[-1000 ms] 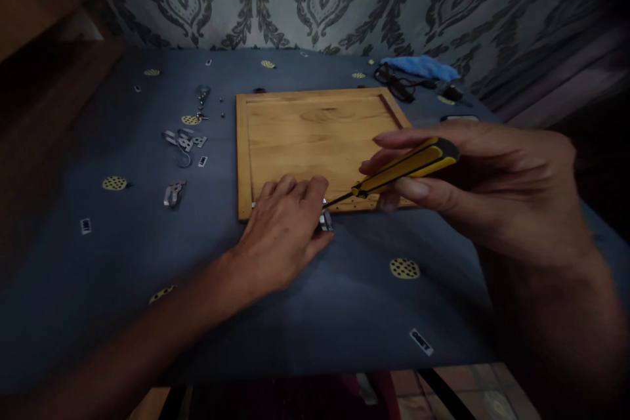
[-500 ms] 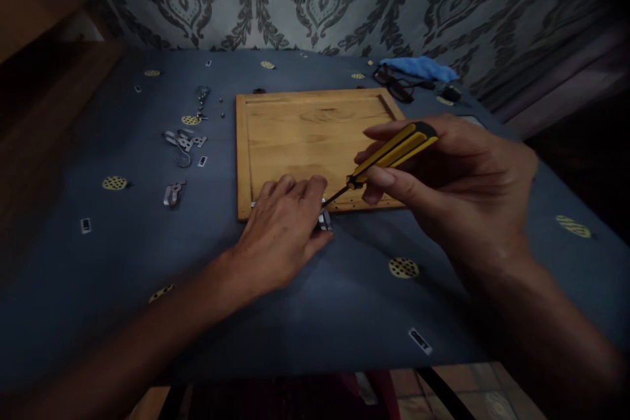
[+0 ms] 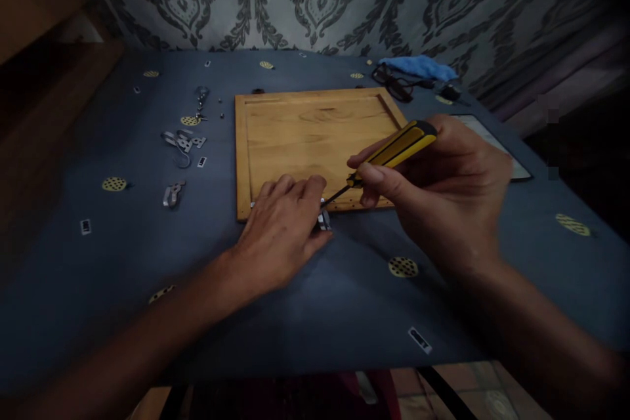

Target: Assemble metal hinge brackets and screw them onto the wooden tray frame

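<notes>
My right hand point(image 3: 447, 197) grips a yellow and black screwdriver point(image 3: 401, 147) by its handle. Its dark shaft slants down to the left, and the tip meets a metal hook point(image 3: 324, 219) at the near edge of a framed wooden panel point(image 3: 295, 125). Over that same edge lies my left hand point(image 3: 280, 230), fingers on the panel and thumb against the hook, holding it there. Most of the hook is hidden under the fingers. Small dark holes dot the panel's near rail.
More metal hooks point(image 3: 183, 143) and a bent metal piece point(image 3: 173, 193) lie on the left. Small screws point(image 3: 201, 102) are scattered behind them. Dark glasses point(image 3: 394, 83) and a blue cloth point(image 3: 418, 67) lie at the back right, a flat tablet-like object point(image 3: 516, 167) nearer.
My right hand has shifted its grip on the screwdriver handle, the wrist swinging left and uncovering the flat object behind it. The left hand, hook and panel stay in place.
</notes>
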Motion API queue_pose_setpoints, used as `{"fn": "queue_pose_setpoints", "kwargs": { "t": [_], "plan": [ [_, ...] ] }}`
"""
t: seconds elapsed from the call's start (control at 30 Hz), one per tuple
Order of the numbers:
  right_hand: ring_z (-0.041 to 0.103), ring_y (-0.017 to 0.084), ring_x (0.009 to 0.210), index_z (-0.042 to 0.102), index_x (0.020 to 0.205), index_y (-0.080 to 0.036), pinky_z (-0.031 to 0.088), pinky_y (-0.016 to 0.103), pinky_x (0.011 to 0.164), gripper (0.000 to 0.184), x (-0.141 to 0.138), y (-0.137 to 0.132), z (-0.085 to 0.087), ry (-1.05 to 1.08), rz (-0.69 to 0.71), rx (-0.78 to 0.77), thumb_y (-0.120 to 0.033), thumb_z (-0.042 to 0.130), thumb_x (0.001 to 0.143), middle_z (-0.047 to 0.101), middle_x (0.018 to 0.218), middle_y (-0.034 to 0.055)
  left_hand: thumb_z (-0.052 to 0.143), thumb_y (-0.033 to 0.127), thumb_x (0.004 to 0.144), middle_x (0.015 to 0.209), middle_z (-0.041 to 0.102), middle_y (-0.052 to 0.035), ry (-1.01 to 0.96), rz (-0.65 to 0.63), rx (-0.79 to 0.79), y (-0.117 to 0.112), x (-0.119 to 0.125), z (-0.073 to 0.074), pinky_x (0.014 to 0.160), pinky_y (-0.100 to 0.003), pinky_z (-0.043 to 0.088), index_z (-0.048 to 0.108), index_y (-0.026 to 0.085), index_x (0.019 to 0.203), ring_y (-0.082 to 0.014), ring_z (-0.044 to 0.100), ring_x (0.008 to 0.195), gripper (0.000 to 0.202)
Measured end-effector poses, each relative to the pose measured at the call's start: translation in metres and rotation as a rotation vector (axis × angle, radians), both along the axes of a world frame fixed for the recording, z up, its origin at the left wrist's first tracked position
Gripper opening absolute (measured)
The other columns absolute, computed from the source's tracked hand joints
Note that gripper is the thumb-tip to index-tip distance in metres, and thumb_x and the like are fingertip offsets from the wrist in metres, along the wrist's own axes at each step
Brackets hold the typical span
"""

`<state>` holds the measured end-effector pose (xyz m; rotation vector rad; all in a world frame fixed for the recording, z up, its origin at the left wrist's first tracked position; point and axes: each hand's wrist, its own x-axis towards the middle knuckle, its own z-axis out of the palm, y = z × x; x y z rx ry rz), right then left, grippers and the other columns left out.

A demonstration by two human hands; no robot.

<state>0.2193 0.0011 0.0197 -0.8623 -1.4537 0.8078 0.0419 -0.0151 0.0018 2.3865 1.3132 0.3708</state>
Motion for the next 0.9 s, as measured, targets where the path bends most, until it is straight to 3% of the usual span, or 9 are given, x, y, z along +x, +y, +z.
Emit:
{"fn": "queue_pose_setpoints", "kwargs": {
  "t": [0.2, 0.43, 0.7, 0.9],
  "plan": [
    [0.059, 0.009, 0.043, 0.067, 0.076, -0.028, 0.053, 0.022, 0.038, 0.026, 0.003, 0.001, 0.0, 0.001, -0.071, 0.101, -0.031, 0.093, 0.079, 0.074, 0.071, -0.0071, 0.077, 0.025, 0.091, 0.117, 0.071, -0.0084, 0.005, -0.01, 0.022, 0.0, -0.001, -0.001, 0.1, -0.047, 0.051, 0.055, 0.019, 0.128, -0.0312, 0.061, 0.116, 0.043],
    [0.063, 0.011, 0.047, 0.068, 0.077, -0.026, 0.056, 0.025, 0.042, 0.025, 0.002, -0.004, 0.0, -0.016, -0.044, 0.027, -0.031, 0.092, 0.081, 0.076, 0.077, -0.0033, 0.077, 0.025, 0.092, 0.118, 0.071, -0.008, 0.008, -0.003, 0.02, 0.0, -0.001, -0.001, 0.102, -0.048, 0.051, 0.055, 0.019, 0.128, -0.0306, 0.06, 0.118, 0.043],
    [0.067, 0.011, 0.052, 0.067, 0.075, -0.025, 0.058, 0.022, 0.042, 0.03, 0.003, -0.001, 0.0, -0.02, 0.001, -0.008, -0.033, 0.096, 0.075, 0.077, 0.079, -0.0031, 0.078, 0.024, 0.091, 0.119, 0.07, -0.0092, 0.011, 0.003, -0.002, -0.001, 0.001, 0.002, 0.102, -0.048, 0.051, 0.055, 0.018, 0.127, -0.0312, 0.061, 0.119, 0.043],
    [0.07, 0.011, 0.057, 0.083, 0.102, -0.029, 0.061, 0.027, 0.051, 0.011, 0.017, 0.0, 0.004, -0.108, 0.092, -0.017, -0.034, 0.081, 0.092, 0.079, 0.099, 0.0014, 0.077, 0.025, 0.092, 0.12, 0.071, -0.0088, 0.009, -0.008, 0.02, -0.001, 0.001, 0.0, 0.102, -0.049, 0.05, 0.055, 0.018, 0.127, -0.0319, 0.06, 0.12, 0.042]
  ]
}}
